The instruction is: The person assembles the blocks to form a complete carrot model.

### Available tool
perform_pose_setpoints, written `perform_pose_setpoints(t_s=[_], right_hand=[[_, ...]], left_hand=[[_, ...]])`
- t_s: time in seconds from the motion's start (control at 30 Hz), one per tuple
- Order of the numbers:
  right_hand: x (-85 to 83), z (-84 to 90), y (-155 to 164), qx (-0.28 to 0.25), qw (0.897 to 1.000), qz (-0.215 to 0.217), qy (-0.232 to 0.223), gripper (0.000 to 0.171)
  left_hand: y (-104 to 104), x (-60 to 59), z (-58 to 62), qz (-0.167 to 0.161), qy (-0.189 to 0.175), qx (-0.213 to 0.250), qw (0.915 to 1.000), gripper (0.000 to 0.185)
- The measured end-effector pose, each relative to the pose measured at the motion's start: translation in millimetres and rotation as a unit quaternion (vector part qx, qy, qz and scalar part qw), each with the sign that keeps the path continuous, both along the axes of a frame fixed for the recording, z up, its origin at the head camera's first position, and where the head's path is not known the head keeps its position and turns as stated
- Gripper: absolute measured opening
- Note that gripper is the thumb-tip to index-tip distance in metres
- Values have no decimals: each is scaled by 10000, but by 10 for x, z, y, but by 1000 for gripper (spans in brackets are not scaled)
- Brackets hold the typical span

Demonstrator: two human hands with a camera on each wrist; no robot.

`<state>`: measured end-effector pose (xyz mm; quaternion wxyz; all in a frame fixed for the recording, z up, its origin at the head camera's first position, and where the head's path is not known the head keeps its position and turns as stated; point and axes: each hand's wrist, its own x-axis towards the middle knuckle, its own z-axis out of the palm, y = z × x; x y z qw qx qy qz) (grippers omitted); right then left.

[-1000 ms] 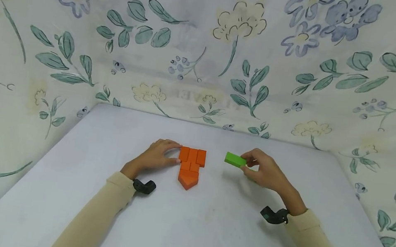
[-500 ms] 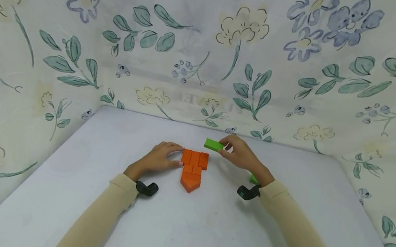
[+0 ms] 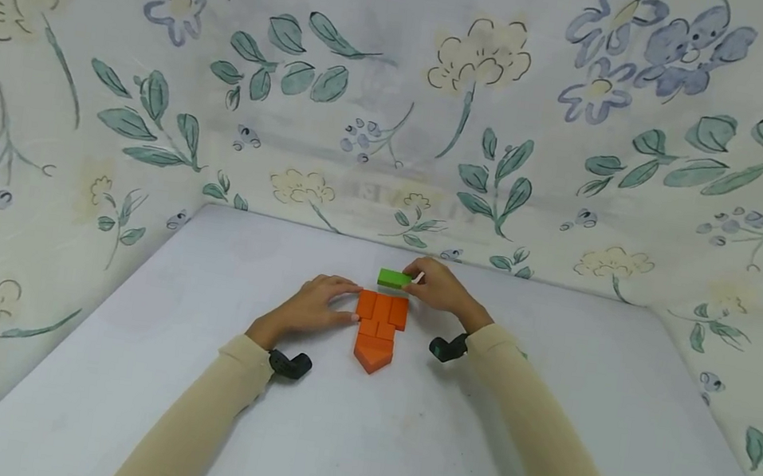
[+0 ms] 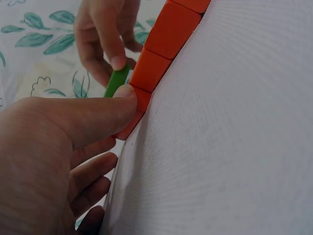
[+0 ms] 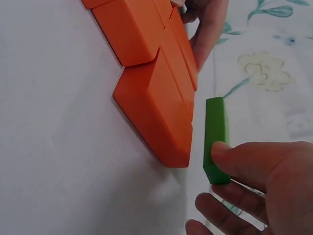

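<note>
Pinching a green block by its right end with the right hand, thumb and fingertips curled round it, just beyond the far edge of the orange blocks and toward the far edge of the tabletop. Hovering or barely resting there; impossible to tell from the wrist views whether green is touching orange, though a thin gap is showing in the right wrist view between the green block and the orange blocks.

Bracing the orange cluster from its left side with the left hand, fingers fairly straight and spread, thumb tip pressing against the end block of the orange row, nothing clasped.

Judging by looks: rigid, light, painted wood or plastic, smooth faces likely a bit slick, sharp square edges, not fragile. Gripping best across the 2 long narrow sides or at 1 end, as now, leaving the mating face free.

Lying flat near the middle of the tabletop, slightly toward the far edge: several orange blocks packed into an arrow shape, point toward the near edge. Leaving wide open room toward the near, left and right edges; less room behind, with the flowered cloth wall rising along the far edge.
</note>
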<state>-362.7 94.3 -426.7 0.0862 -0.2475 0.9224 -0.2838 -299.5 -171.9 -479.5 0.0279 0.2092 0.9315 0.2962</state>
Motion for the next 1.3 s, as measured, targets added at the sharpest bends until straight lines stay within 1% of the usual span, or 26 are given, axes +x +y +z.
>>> perform_pose_setpoints(t_s=[0.13,0.27,0.4,0.5,0.63,0.8,0.93,1.1,1.3], right_hand=[[-54,-22,-67,282,9986,60,-452,31],[-78,-11,-113,594,9958,166,-681,31],[-100,-12,-150,640,9961,326,-504,31],[-105,-41,-171,669,9963,361,-396,29],[-86,-71,-178,689,9963,291,-428,29],[-56,-84,-182,663,9969,202,-379,28],[-37,-99,-181,640,9973,145,-330,28],[-25,-123,-175,617,9974,76,-363,28],[-18,-136,-161,556,9980,106,-295,28]], left_hand=[[7,-7,-1,41,-57,-34,10000,60],[3,-11,0,60,-55,-73,9999,60],[-9,-7,40,43,37,-118,9999,60],[-4,-3,44,61,13,-82,9999,60],[7,1,19,90,-78,-49,9999,60],[8,-4,2,90,0,-124,9999,60],[8,-5,1,80,28,-134,9999,60],[14,0,-1,74,-29,-157,9998,61],[19,5,18,85,-1,-189,9998,60]])
